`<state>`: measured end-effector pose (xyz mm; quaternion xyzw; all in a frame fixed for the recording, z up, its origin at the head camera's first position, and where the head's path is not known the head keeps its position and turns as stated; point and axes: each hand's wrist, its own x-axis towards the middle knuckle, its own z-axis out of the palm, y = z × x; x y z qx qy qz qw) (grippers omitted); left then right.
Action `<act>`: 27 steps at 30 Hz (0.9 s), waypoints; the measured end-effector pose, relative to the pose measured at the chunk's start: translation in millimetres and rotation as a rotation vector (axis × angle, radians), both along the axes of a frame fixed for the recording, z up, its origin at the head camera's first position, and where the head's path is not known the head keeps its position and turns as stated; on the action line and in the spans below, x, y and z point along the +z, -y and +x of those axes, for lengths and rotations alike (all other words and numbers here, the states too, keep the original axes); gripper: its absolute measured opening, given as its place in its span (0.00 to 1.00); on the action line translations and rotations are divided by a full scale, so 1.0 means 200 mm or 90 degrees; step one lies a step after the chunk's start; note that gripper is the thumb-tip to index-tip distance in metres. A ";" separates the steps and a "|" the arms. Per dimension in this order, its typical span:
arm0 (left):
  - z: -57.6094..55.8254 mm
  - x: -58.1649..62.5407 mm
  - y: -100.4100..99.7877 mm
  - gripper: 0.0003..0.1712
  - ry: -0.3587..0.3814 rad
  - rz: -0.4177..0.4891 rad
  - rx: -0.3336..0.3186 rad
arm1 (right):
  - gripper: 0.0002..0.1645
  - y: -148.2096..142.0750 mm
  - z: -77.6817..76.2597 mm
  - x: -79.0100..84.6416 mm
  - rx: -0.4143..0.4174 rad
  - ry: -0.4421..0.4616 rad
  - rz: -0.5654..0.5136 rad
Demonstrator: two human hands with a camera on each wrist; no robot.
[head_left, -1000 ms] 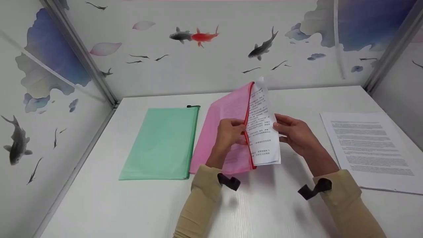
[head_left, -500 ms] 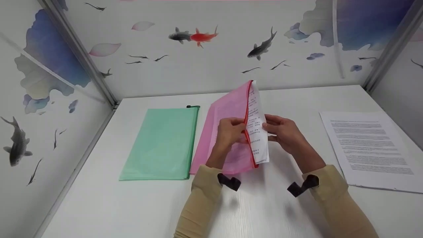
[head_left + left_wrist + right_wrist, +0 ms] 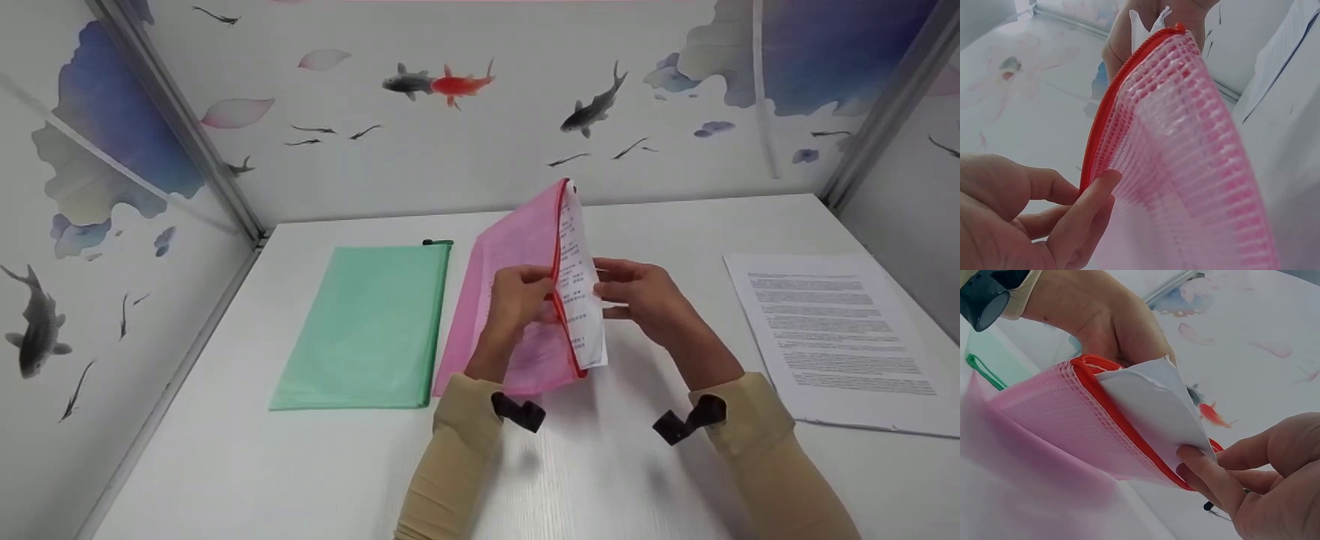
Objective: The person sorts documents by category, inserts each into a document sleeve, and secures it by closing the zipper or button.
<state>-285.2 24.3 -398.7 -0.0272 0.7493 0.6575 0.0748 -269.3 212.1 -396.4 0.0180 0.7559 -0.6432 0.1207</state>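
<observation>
At mid-table in the head view, gripping with the left hand (image 3: 517,300) the red zip edge (image 3: 558,247) of a pink mesh pouch (image 3: 517,238), tilted up off the white table (image 3: 600,472), probably to stop the mouth collapsing on the printed sheets (image 3: 582,307). Opposite, pinching those printed sheets at mid-length of the outer margin with the right hand (image 3: 649,300), presumably to leave the inner side free between the zip lips. Leaving a green pouch (image 3: 367,330) flat just beside the pink one and a paper stack (image 3: 840,330) well apart on the right, likely for elbow room. Over to the left wrist: curling fingers round the red zip edge, fingertips pressed on the mesh, with the pouch sloping away to the right of that hold. On to the right wrist: clasping the paper near its outer edge, with the zip just beyond the fingertips and the rest running back from the grip into the pouch, too hidden to tell how deep.
</observation>
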 end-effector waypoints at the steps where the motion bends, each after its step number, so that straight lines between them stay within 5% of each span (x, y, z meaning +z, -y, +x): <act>1: 0.00 0.00 0.00 0.14 0.000 0.003 -0.001 | 0.33 0.00 0.00 0.00 0.004 -0.002 0.003; 27: 0.00 0.00 0.01 0.14 -0.041 0.005 -0.011 | 0.33 0.13 -0.03 -0.06 -0.003 0.008 0.029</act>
